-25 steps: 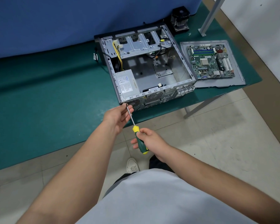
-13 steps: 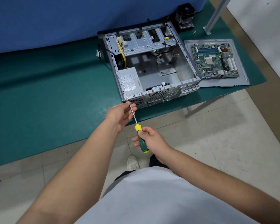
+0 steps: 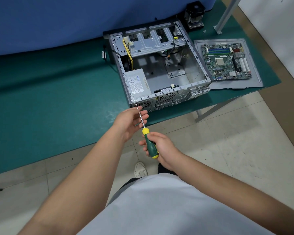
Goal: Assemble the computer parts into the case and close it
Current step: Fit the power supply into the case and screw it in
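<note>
Gripping the green-and-yellow handle of the screwdriver (image 3: 148,139), the right hand (image 3: 161,147) sits low and central, its fingers curled round the grip and its forearm running off toward 4 o'clock. The steel shaft angles up toward 11 o'clock, and its tip meets the near left corner of the computer case (image 3: 159,70), at the rear panel. The left hand (image 3: 131,121) lies just beside the shaft at 10 o'clock from the right hand, palm turned up, its relaxed fingers resting against the metal; its forearm stretches down toward 7 o'clock. Lidless, the case lies on the green mat (image 3: 49,99), with the power supply (image 3: 137,83) seated in its near left corner. At 3 o'clock from the case, the motherboard (image 3: 226,61) rests on a grey panel (image 3: 255,68).
</note>
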